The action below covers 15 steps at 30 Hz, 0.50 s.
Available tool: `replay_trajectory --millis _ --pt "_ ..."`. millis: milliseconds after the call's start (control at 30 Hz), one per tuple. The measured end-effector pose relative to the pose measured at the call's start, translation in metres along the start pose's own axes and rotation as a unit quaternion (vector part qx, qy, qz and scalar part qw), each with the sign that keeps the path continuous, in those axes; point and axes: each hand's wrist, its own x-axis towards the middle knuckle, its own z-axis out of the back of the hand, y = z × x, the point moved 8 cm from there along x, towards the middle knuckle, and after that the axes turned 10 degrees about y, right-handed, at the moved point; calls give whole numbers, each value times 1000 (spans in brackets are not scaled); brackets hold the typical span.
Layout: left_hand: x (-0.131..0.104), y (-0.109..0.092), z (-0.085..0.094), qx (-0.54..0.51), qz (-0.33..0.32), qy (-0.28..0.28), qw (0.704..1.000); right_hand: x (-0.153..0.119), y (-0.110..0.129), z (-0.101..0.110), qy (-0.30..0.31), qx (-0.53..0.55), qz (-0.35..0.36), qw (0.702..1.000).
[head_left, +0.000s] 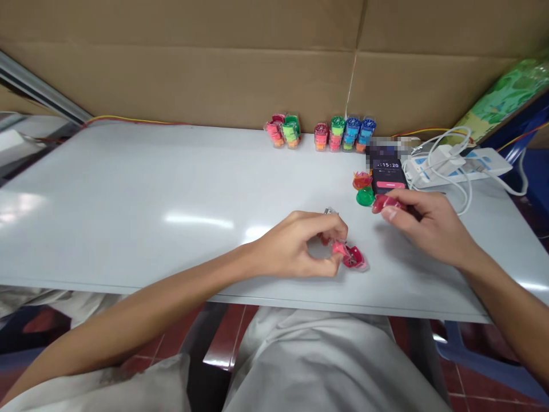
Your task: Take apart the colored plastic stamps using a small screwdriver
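My left hand (pixel 315 243) is closed in a pinch on a small pink plastic piece (pixel 339 248). Touching or just beside that piece is a dark red plastic part (pixel 354 258) with a clear edge, low over the table. To the right, my right hand (pixel 422 220) pinches a dark red translucent plastic piece (pixel 386 203) between thumb and fingers. A small silvery item (pixel 330 211) shows behind my left fingers, mostly hidden. Near my right hand lie a green round plastic piece (pixel 365 197) and an orange-red translucent piece (pixel 362 181).
Several colourful small plastic assemblies (pixel 345 134) stand along the cardboard wall (pixel 193 86), with two more (pixel 285 131) to their left. A phone showing a timer (pixel 388 171) lies beside a white power strip (pixel 463 166) with tangled cables. The white table's front edge (pixel 266 301) is above my lap.
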Motion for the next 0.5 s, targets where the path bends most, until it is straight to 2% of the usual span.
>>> replay_trajectory --millis 100,200,367,500 --pt "-1 -4 -1 90 -34 14 995 4 -6 6 14 -7 -26 1000" --pt "-2 -2 -7 147 -46 47 987 9 -13 -3 58 -31 -58 996" --pt "-2 3 -15 186 -39 86 978 13 -20 -21 110 -99 -71 986" --pt "-3 4 -17 199 -36 99 974 14 -24 -17 98 -146 -84 981"
